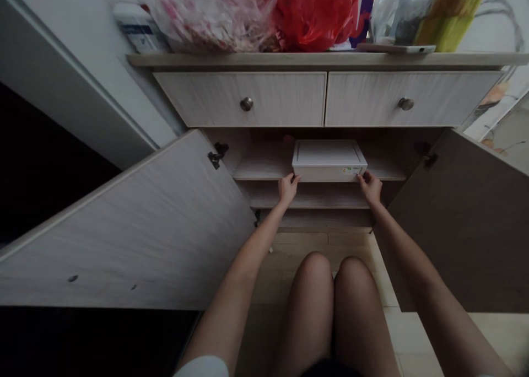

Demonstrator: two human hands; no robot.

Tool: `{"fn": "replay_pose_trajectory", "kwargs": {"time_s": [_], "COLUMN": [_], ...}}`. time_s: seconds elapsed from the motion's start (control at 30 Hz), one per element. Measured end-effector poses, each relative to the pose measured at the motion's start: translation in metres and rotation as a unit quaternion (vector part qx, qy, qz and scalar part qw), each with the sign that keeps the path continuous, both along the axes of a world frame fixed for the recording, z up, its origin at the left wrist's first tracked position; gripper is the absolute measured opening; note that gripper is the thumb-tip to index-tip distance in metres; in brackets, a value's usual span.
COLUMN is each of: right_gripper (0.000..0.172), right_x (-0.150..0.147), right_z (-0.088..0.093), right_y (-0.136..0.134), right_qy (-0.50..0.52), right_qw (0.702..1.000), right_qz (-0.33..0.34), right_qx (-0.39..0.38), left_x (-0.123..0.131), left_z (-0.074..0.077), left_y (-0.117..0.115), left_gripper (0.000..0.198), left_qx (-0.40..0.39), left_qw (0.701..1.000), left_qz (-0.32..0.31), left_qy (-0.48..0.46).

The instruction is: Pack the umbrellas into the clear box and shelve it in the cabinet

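Note:
A white lidded box [326, 173] sits on the upper shelf [262, 165] inside a cabinet whose two doors stand open. A small coloured label shows at the right of its front face. My left hand [288, 188] pinches the box's front left lower corner between thumb and fingers. At the opposite front corner, my right hand [371, 187] grips the box near the label, its fingers closed. Both forearms reach forward over my knees. What lies behind the box is hidden.
The left door [136, 228] and right door [467, 217] swing out on either side of my arms. Above are two drawers with round knobs. The cabinet top [248, 61] carries a white bottle [138, 28], a pinkish plastic bag [215, 13], a red bag [318, 13] and a flat device [397, 48].

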State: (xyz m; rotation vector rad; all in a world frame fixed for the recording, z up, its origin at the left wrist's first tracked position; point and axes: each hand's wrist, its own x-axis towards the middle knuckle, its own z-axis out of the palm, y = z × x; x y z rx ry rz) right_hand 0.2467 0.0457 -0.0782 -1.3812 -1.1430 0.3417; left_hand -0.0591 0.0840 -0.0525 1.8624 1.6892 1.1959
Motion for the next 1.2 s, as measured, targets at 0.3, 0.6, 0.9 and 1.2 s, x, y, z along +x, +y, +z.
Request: {"fn": "replay_pose_trajectory", "kwargs": {"time_s": [0.3, 0.6, 0.9, 1.2], "right_gripper": [0.033, 0.024, 0.028, 0.030], "right_x": [0.007, 0.005, 0.005, 0.004], "right_z": [0.019, 0.027, 0.035, 0.042], "right_y": [0.069, 0.107, 0.129, 0.138], "right_qy": [-0.149, -0.223, -0.246, -0.301], "right_qw": [0.982, 0.961, 0.954, 0.928], "right_qz": [-0.055, -0.088, -0.078, -0.089], "right_qx": [-0.098, -0.136, -0.151, -0.203], "left_x": [0.008, 0.014, 0.018, 0.021], "left_z": [0.015, 0.013, 0.013, 0.020], "left_y": [0.064, 0.106, 0.130, 0.131], "left_gripper": [0.027, 0.032, 0.036, 0.040], "left_qx": [-0.054, -0.064, -0.095, -0.121], "left_qw": [0.995, 0.994, 0.991, 0.981], "left_qz": [0.024, 0.036, 0.056, 0.072], "left_qy": [0.083, 0.077, 0.082, 0.135]}}
